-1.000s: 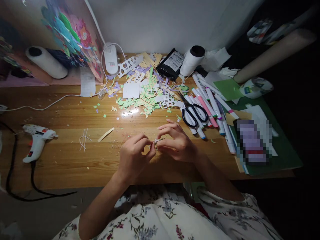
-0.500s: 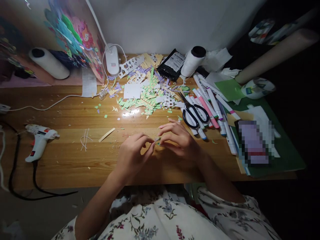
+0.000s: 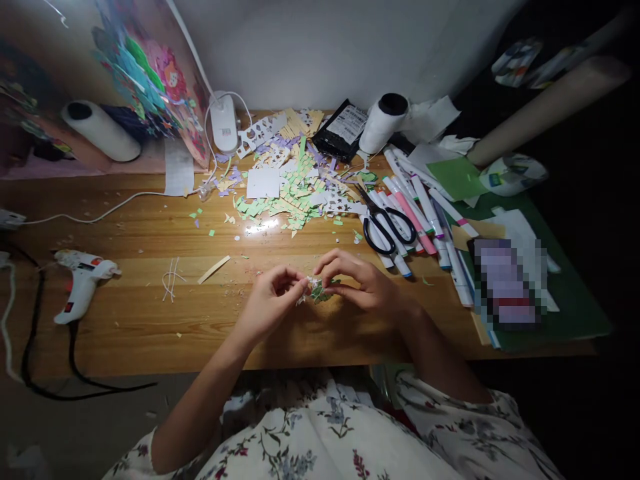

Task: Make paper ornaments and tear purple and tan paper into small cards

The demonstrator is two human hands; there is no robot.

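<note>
Between my two hands, over the front middle of the wooden table, is a small green and white paper piece; its exact kind is too small to make out. My left hand pinches its white left end between thumb and fingers. From the other side my right hand grips its upper right edge, fingers curled and thumb below. Left of my hands lie a pale paper strip and a few crossed white strings.
Paper scraps are heaped at the back middle. Black-handled scissors rest on several markers to the right. A phone lies farther right. A glue gun with a black cord lies at far left. A power strip stands behind.
The green and white paper piece has turned and now shows much more of its face between my hands. My right fingers have closed in on it from a more spread pose.
</note>
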